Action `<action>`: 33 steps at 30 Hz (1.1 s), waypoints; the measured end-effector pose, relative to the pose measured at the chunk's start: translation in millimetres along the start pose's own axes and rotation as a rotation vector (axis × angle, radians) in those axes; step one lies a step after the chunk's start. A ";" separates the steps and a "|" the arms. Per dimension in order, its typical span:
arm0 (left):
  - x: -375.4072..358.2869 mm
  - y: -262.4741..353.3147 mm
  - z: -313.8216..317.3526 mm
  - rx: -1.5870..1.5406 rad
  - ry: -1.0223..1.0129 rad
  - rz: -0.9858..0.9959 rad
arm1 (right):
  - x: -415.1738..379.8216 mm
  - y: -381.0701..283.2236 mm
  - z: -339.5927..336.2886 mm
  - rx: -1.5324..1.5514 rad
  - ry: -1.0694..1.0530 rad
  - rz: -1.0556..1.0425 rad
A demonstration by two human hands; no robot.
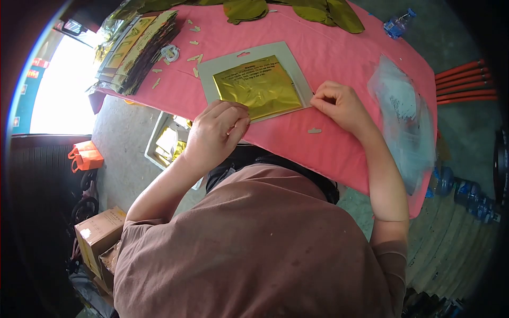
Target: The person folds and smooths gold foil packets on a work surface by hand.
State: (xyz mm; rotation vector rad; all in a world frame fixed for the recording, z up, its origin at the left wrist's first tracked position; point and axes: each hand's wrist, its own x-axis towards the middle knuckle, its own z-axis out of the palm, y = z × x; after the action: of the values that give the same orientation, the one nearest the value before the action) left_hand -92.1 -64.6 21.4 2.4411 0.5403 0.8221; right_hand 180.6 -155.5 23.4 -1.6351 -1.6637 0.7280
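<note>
A flat package lies on the pink tablecloth in front of me: a pale card with a hang hole at its top. On the card sits a gold foil sheet with printed warning text, seemingly under clear plastic. My left hand is closed at the package's lower left corner, fingertips bent over its edge. At the lower right corner, my right hand pinches the package's edge between thumb and forefinger. A small pale strip lies on the cloth just below the package, near my right hand.
A stack of finished-looking packages stands at the table's left. Small pale strips lie scattered beside it. Gold foil pieces lie along the far edge. Clear plastic bags cover the right side. A crate stands below the table.
</note>
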 end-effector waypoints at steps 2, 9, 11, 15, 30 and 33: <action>1.4 -0.7 -0.2 -0.007 -0.006 -0.016 | 9.2 -9.3 -1.6 0.137 -0.051 0.350; 1.6 0.8 -2.5 -0.121 -0.090 -0.242 | 28.2 -19.8 -1.8 0.077 -0.136 0.526; -0.5 0.1 -2.0 -0.088 -0.062 -0.221 | 29.2 -17.0 -1.7 0.090 -0.145 0.543; -4.8 2.6 -7.7 0.158 -0.041 -0.157 | 31.0 -12.6 -3.6 0.099 -0.179 0.531; -10.2 -1.1 -21.4 0.277 -0.058 -0.370 | 26.2 -9.5 -8.7 0.125 -0.192 0.681; -14.5 -1.5 -21.1 0.401 -0.028 -0.344 | 17.8 -0.8 1.5 0.055 -0.084 0.524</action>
State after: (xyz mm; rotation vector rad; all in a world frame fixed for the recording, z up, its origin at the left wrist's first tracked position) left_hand -116.7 -63.8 28.7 2.5916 1.1714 0.5765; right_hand 179.3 -137.6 24.6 -2.0478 -1.2562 1.0957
